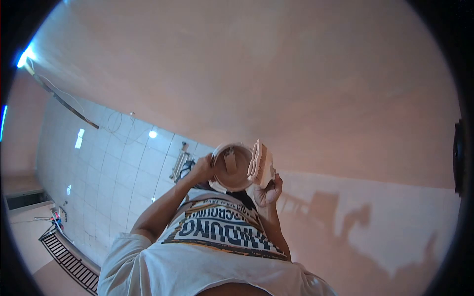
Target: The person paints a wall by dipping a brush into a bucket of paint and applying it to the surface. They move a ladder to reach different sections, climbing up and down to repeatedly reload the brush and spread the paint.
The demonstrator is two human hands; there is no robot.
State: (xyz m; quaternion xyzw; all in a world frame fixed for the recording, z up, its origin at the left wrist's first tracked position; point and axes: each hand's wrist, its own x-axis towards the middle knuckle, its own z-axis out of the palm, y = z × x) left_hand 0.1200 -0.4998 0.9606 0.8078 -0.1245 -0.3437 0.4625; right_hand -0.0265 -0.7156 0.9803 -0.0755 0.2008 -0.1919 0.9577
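Note:
My left hand (201,168) grips the rim of a round paint bucket (215,185) at its left side, holding it in front of my chest. Inside the bucket is pinkish-brown paint (240,176), with a pale flat piece (230,161) against the far inner side. My right hand (269,192) is closed round the handle of a wide paintbrush (261,164), just right of the bucket. The brush stands upright on edge, and thick pink paint coats its bristle end, which faces the bucket.
A pink wall (316,98) rises ahead, with a paler band (395,212) at lower right. White floor tiles (123,163) lie far below at left. Metal rungs (180,165) show beside the bucket. A pole (64,101) with a cable leans near a bright lamp (23,56).

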